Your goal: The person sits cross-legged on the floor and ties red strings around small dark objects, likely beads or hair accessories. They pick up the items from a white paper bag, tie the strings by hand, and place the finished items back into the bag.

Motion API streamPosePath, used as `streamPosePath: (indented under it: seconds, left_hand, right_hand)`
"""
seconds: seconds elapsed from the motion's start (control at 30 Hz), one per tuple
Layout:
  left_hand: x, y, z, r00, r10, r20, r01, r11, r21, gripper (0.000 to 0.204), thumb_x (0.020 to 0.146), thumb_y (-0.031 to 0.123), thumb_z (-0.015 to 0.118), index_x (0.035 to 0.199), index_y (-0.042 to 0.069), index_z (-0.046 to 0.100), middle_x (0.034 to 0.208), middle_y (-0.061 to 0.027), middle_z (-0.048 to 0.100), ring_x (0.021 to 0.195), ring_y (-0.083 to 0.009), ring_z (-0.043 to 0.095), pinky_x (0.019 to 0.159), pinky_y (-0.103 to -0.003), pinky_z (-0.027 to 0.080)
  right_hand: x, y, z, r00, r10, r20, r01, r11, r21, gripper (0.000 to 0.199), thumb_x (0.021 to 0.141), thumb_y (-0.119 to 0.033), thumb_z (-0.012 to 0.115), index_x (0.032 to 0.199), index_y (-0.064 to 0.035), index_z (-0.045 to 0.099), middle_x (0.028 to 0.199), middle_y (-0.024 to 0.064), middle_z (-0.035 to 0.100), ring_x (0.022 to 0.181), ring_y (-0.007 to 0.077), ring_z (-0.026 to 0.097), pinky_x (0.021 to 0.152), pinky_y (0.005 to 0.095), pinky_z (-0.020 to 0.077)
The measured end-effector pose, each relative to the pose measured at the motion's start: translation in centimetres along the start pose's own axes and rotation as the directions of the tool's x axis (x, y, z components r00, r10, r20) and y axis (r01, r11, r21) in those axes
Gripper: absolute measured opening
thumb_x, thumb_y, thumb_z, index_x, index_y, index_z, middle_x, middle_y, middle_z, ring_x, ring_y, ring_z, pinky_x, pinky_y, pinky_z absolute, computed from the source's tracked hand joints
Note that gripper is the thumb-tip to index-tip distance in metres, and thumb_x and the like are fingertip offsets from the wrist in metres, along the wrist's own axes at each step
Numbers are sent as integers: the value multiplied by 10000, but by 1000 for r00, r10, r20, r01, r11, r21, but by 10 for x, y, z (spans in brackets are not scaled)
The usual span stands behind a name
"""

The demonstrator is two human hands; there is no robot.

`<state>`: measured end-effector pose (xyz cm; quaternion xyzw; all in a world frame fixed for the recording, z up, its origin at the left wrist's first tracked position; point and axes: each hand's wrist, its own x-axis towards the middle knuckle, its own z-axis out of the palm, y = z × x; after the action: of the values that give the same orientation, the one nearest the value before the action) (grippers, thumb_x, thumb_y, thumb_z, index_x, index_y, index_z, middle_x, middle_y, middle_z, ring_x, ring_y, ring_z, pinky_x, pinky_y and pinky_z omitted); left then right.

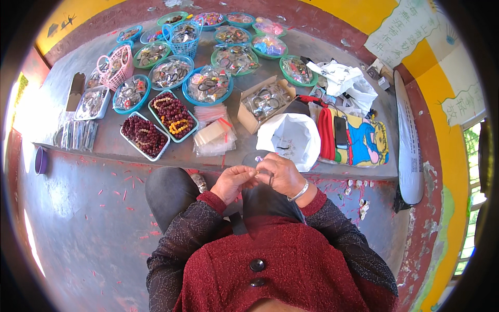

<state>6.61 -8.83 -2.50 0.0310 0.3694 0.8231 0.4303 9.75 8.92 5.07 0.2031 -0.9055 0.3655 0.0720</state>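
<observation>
Left hand: the left hand (232,182) is curling its fingers inward, pinching one end of a small pale bead-like piece (255,172) between thumb and fingertips.
Right hand: the right hand (280,174) is closing around the other side of the same piece, with a thin dark cord (271,180) hanging from its fingers; a silver metal bangle (299,192) is circling its wrist.
Held piece: it is sitting between the two hands, above the lap and just in front of the near edge of the grey concrete worktop (62,104); what it is exactly is too small to tell.
Nearest things: an open white plastic bag (291,136) is lying on the worktop just beyond the hands, beside a stack of clear plastic sleeves (214,136).
Further back: two rectangular trays of dark red bead strings (158,125) and round blue and green trays of bagged trinkets (208,83) are covering the worktop.
Right side: a colourful cartoon-print fabric pouch (358,143) is resting near the bag.
</observation>
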Motion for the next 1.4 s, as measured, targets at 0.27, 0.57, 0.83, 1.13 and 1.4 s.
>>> streamPosePath:
  seconds: [0.27, 0.57, 0.83, 1.13, 1.4]
  left_hand:
    - [7, -6, -11, 962, 4, -273, 30, 992, 119, 198, 897, 194, 512, 917, 20, 604, 807, -49, 627, 707, -127, 586, 629, -238, 461]
    - [37, -11, -70, 744, 98, -661, -68, 995, 71, 164, 854, 167, 517, 870, 25, 598, 729, -39, 599, 606, -131, 551, 533, -256, 435]
    - [80, -21, -215, 181, 477, -860, 78, 865, 497, 133, 746, 138, 596, 771, 16, 642, 732, -125, 621, 613, -275, 596, 597, -368, 477]
    - [103, -3, -151, 649, 721, -244, 450, -105, 887, 448, 694, 176, 669, 1081, -1, 528, 1169, -168, 514, 1139, -326, 437, 936, -382, 379]
    - [124, -5, -155, 759, 623, -188, 483, -345, 805, 272, 719, 158, 556, 962, 36, 555, 1035, -127, 552, 1043, -276, 496, 843, -378, 414]
  right_hand:
    - [-11, 66, -12, 947, 319, -26, -317, 946, 62, 122, 664, -100, 702, 735, -37, 625, 682, 89, 583, 633, 206, 586, 584, 302, 451]
    - [-28, 137, -24, 870, 377, -318, -442, 882, -164, 113, 719, -110, 666, 799, -37, 636, 763, 124, 610, 715, 274, 596, 642, 336, 471]
    - [19, 32, 64, 980, 135, -145, -57, 893, 446, 61, 769, -55, 641, 815, -15, 633, 706, 60, 581, 611, 163, 544, 567, 265, 434]
    - [16, 48, 73, 987, 156, 40, -159, 908, 389, 85, 758, -109, 650, 802, -37, 635, 705, 87, 576, 637, 219, 575, 578, 283, 450]
    - [18, 52, 70, 988, 131, 80, -152, 919, 363, 119, 769, -149, 638, 814, -39, 636, 761, 100, 605, 707, 248, 605, 627, 298, 474]
